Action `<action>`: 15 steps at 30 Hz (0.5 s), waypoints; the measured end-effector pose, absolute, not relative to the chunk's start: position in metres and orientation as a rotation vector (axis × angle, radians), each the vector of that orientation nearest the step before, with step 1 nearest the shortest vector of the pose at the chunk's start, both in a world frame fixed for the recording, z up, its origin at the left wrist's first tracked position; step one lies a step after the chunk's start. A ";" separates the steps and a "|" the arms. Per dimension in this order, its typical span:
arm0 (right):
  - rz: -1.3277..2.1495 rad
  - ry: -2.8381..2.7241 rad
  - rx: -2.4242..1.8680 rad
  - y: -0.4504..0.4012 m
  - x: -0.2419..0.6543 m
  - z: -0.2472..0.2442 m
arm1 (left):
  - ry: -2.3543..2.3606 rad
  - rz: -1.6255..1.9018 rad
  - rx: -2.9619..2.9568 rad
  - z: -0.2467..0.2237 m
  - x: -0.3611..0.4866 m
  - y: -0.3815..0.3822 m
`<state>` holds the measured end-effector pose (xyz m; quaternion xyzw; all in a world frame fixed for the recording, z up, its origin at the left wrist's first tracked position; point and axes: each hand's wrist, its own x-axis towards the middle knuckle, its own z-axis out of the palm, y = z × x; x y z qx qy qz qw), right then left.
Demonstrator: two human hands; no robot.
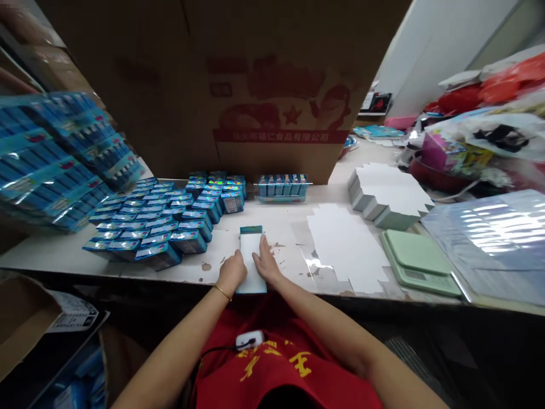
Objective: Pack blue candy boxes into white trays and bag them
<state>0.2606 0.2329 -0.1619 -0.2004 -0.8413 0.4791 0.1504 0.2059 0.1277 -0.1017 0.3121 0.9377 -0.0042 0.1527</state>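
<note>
Boxes (pixel 140 221) stand formed in rows at left, while the left hand (pixel 233 271), fingers curled, pinches a seemingly half-folded carton (pixel 250 255) at the front of the table (pixel 279 217), the right hand (pixel 267 261) lies loosely spread along its right side, and flat sheets (pixel 347 244) farther right look not yet folded.

Two hands (pixel 232 272) (pixel 267 262), one held carton (pixel 251 250), one scale (pixel 419 258)
</note>
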 end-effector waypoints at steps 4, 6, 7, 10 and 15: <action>1.211 -2.475 -0.436 0.270 0.236 -0.132 | 2.753 0.083 0.768 -0.099 0.190 0.112; 1.107 -2.506 -0.351 0.286 0.208 -0.110 | 2.775 0.154 0.731 -0.100 0.182 0.101; 1.071 -2.539 -0.310 0.292 0.190 -0.099 | 2.784 0.215 0.746 -0.102 0.178 0.096; 0.956 -2.663 -0.196 0.310 0.131 -0.072 | 2.762 0.538 0.862 -0.114 0.166 0.080; 1.020 -2.718 -0.328 0.338 0.060 -0.064 | 2.646 1.162 0.885 -0.134 0.138 0.082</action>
